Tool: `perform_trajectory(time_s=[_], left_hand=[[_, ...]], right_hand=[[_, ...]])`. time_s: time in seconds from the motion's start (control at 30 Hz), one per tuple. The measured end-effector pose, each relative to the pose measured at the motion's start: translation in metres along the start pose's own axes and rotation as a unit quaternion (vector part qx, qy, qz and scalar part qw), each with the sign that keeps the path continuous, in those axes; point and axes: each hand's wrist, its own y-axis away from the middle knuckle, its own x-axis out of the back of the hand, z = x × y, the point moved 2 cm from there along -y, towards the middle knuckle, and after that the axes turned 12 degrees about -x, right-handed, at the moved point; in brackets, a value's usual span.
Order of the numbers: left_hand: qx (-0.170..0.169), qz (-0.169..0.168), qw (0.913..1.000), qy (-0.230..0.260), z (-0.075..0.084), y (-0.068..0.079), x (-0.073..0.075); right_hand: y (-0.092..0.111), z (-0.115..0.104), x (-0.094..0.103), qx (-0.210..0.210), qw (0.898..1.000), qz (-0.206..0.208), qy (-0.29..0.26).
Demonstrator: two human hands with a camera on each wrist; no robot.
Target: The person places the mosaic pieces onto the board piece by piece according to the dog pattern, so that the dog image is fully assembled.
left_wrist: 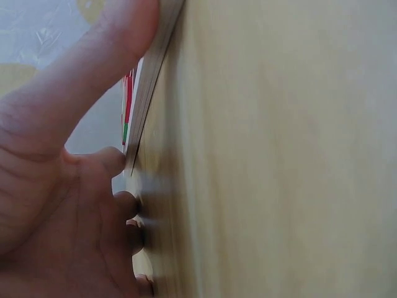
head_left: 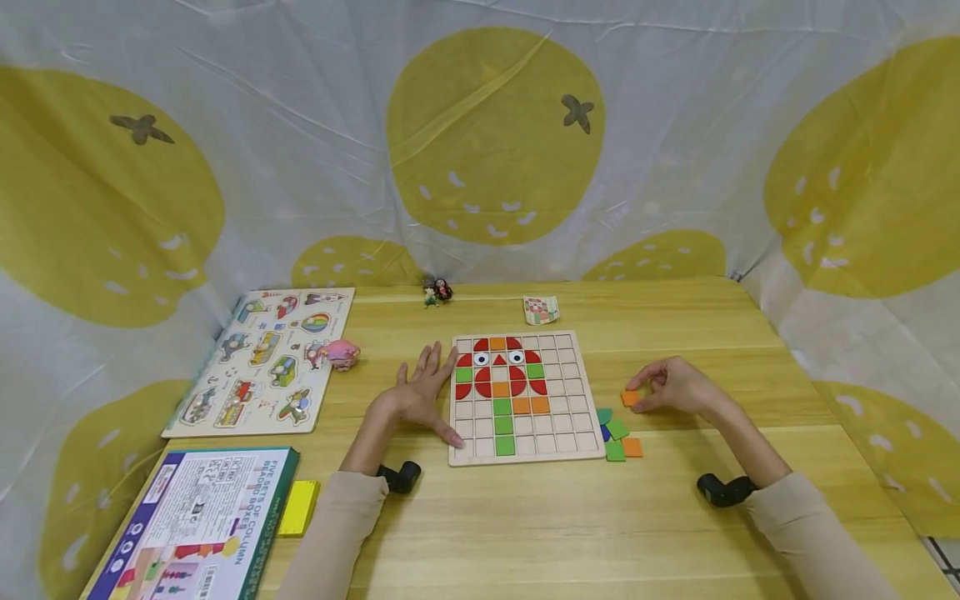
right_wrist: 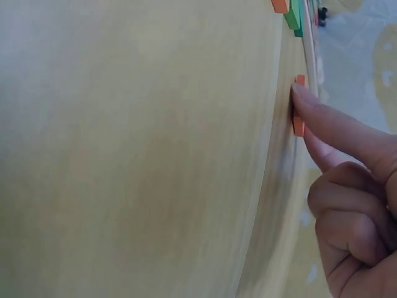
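Observation:
A wooden grid board point(head_left: 558, 417) lies on the table, partly filled with red, green and orange tiles and two eye pieces. My left hand point(head_left: 416, 396) rests spread at its left side, the thumb on the lower left corner and the fingertips at the left edge. To the right of the board my right hand point(head_left: 675, 387) pinches an orange square tile point(head_left: 628, 398) between thumb and finger; in the right wrist view the tile point(right_wrist: 299, 105) stands close to the tabletop. Loose green, blue and orange tiles point(head_left: 617, 430) lie between the board and that hand.
A small pattern card point(head_left: 542, 309) and two figurines point(head_left: 437, 291) sit behind the board. At left are a picture puzzle board point(head_left: 262, 362), a pink toy point(head_left: 342, 354), a printed box point(head_left: 202, 525) and a yellow block point(head_left: 299, 507). A patterned curtain point(head_left: 315, 150) hangs behind.

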Motion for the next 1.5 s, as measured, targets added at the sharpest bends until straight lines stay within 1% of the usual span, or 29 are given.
perform_trajectory(time_s=[0.1, 0.2, 0.37, 0.5, 0.6, 0.67, 0.77, 0.9, 1.1, 1.23, 1.33, 1.43, 1.5], left_hand=[[0.0, 0.0, 1.0, 0.002, -0.002, 0.0, -0.001], [0.0, 0.0, 1.0, 0.001, -0.002, 0.001, -0.001], [-0.004, 0.002, 1.0, -0.001, -0.001, 0.001, 0.0], [-0.004, -0.001, 1.0, -0.002, 0.0, 0.001, 0.0], [-0.004, -0.003, 1.0, -0.006, 0.001, 0.001, 0.0], [-0.005, -0.004, 1.0, -0.008, 0.001, 0.0, 0.0], [-0.007, -0.004, 0.9999, -0.006, 0.002, 0.0, 0.0], [-0.006, -0.004, 1.0, -0.004, 0.0, 0.001, 0.0], [-0.005, -0.006, 1.0, -0.001, 0.0, 0.0, 0.0], [-0.005, -0.006, 1.0, -0.003, -0.001, -0.001, 0.0], [-0.005, -0.005, 1.0, -0.004, 0.0, -0.001, -0.001], [-0.005, -0.003, 1.0, 0.0, 0.0, -0.001, 0.0], [-0.004, 0.0, 1.0, 0.0, -0.001, 0.0, -0.001]], right_hand=[[0.001, -0.006, -0.004, 0.021, 1.0, 0.015, 0.01], [0.004, -0.02, -0.019, 0.038, 0.999, 0.015, 0.003], [0.005, -0.06, -0.062, 0.042, 0.999, 0.006, -0.002], [0.002, -0.09, -0.096, 0.059, 0.998, 0.008, 0.018], [0.001, -0.102, -0.113, 0.067, 0.997, 0.014, 0.03], [0.0, -0.106, -0.118, 0.069, 0.997, 0.018, 0.028], [0.0, -0.106, -0.118, 0.074, 0.997, 0.009, 0.019], [0.0, -0.104, -0.116, 0.084, 0.996, -0.02, 0.004], [-0.002, -0.106, -0.117, 0.089, 0.996, -0.018, 0.003], [-0.003, -0.105, -0.116, 0.104, 0.994, -0.035, 0.002], [0.0, -0.1, -0.105, 0.106, 0.994, -0.04, 0.002], [0.008, -0.085, -0.081, 0.093, 0.995, -0.022, 0.005], [0.014, -0.07, -0.064, 0.084, 0.996, -0.011, 0.004]])
